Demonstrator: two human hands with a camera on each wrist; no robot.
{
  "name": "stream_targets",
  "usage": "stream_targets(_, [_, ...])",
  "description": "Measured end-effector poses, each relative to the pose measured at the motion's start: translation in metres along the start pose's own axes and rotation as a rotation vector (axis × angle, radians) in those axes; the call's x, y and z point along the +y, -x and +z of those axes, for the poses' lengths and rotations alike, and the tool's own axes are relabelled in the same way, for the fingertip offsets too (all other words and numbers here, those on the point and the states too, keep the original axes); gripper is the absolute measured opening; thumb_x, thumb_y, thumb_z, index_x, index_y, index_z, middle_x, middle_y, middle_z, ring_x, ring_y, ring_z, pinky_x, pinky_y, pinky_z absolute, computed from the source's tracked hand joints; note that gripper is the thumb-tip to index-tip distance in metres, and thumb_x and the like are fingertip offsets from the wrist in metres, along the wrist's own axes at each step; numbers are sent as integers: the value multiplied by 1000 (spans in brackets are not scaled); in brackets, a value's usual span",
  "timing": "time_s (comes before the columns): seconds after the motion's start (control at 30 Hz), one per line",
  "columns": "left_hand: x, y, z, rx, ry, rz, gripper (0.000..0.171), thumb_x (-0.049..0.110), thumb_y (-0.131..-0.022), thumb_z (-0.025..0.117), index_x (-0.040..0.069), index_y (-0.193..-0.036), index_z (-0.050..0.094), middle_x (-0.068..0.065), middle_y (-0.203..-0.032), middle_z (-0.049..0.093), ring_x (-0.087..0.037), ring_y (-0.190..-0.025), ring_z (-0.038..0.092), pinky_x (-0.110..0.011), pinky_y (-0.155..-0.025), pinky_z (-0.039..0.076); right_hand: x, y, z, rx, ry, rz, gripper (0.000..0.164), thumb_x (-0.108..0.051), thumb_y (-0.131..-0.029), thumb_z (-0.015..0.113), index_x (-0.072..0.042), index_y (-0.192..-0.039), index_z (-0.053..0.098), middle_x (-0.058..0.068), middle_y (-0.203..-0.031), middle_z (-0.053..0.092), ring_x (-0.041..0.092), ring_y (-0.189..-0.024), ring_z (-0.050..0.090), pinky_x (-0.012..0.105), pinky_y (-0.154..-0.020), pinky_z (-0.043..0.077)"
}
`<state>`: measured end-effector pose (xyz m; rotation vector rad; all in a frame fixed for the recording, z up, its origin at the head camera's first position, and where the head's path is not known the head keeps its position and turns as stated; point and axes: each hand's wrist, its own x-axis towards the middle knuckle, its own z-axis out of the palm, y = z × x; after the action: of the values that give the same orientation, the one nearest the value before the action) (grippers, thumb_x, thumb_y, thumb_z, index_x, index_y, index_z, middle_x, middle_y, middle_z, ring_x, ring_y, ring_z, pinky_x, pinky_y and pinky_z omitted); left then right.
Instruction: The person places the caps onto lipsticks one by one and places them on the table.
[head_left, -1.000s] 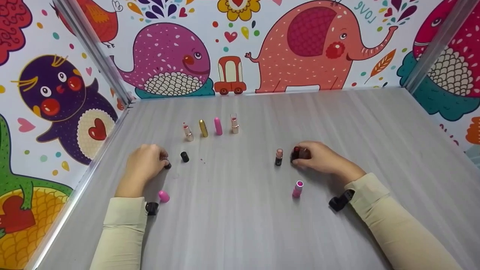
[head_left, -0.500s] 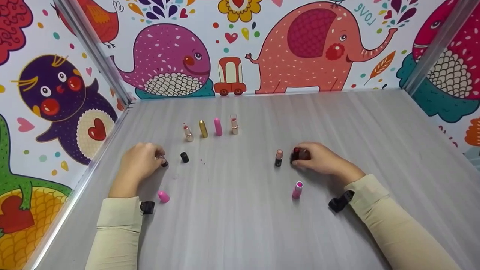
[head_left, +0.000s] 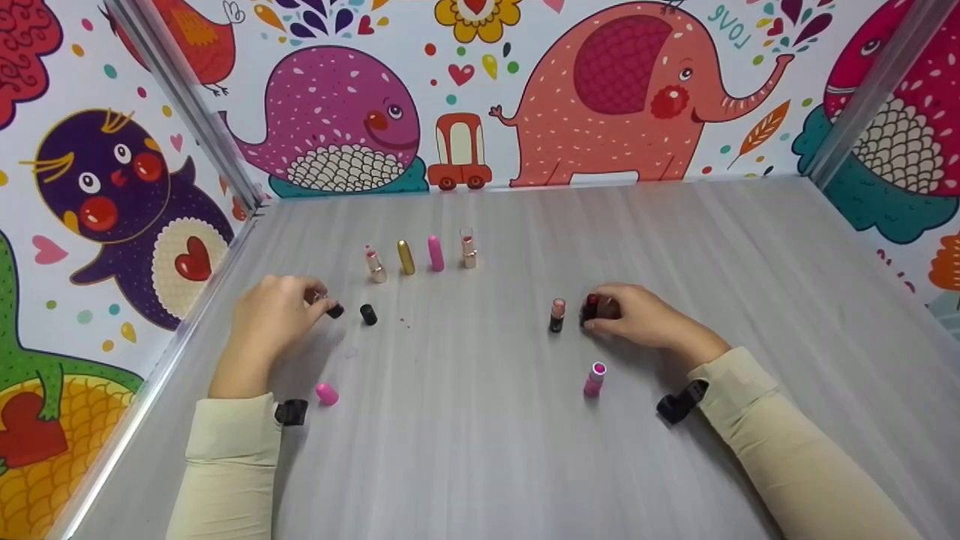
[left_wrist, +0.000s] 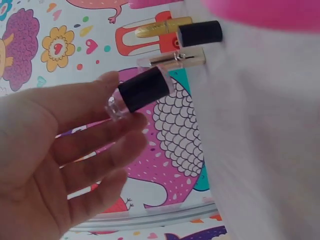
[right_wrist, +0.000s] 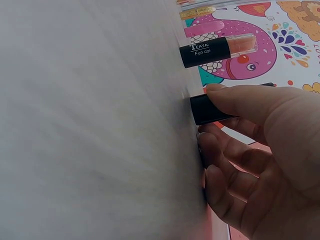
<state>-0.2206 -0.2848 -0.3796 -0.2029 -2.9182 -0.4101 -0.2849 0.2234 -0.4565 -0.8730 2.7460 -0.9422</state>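
Observation:
My left hand (head_left: 270, 319) pinches a small black lipstick cap (left_wrist: 145, 89) with clear ends between thumb and fingertips, close over the table at the left. Just right of it stands a black cap (head_left: 368, 314). At the right, my right hand (head_left: 637, 315) grips an uncapped dark red lipstick (head_left: 592, 306) by its black base (right_wrist: 204, 110), which stands on the table. Beside that hand, a peach lipstick (head_left: 557, 315) stands upright in its black base, lettered in the right wrist view. Nearer me is an open pink lipstick (head_left: 594, 380).
Towards the back, in a row, stand a rose-gold lipstick (head_left: 376, 264), a gold tube (head_left: 406, 257), a pink tube (head_left: 436, 253) and another rose-gold lipstick (head_left: 469, 250). A pink cap (head_left: 327, 394) is near my left wrist. Printed panels (head_left: 480, 90) wall the table (head_left: 480, 420).
My left hand has shifted left and farther from me, and the black cap in it now tilts slightly above the table. The right hand has kept its hold on the dark red lipstick.

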Motion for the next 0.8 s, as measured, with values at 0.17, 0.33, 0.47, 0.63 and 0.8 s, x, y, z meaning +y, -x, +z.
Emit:
stream_targets(0.17, [10,0,-4,54,0,35,20,22,-97,81,3,-104,81,-16,-95,79,-38,-85,73,-58,-72,57,0,0,0,-2,-8,6,19,-17,-96,80,-7,-109,70,2,-92,66,16,-83,57,36,-74,48])
stream_targets(0.33, [16,0,-5,89,-9,57,19,23,-96,81,5,-101,81,-15,-91,79,-37,-82,73,-57,-70,57,-1,0,-1,-6,-9,8,18,-17,-96,80,-7,-108,70,2,-92,65,16,-83,57,36,-74,48])
stream_targets(0.47, [23,2,-4,101,-7,75,20,24,-96,81,5,-101,82,-15,-92,79,-38,-84,73,-57,-71,57,0,0,0,-5,-7,6,19,-17,-96,80,-7,-109,70,2,-92,65,16,-83,57,36,-74,48])
stream_targets(0.63, [33,3,-3,122,-1,99,19,24,-95,83,5,-99,82,-13,-87,79,-32,-76,71,-52,-63,55,-1,0,0,0,-13,10,19,-17,-95,81,-8,-108,71,0,-91,66,15,-83,59,35,-75,49])
stream_targets(0.8, [46,3,-3,107,20,120,19,24,-96,82,5,-100,82,-12,-87,78,-26,-72,68,-47,-63,54,-1,0,0,-4,-19,11,19,-17,-96,81,-8,-108,71,1,-93,67,16,-85,59,37,-76,49])
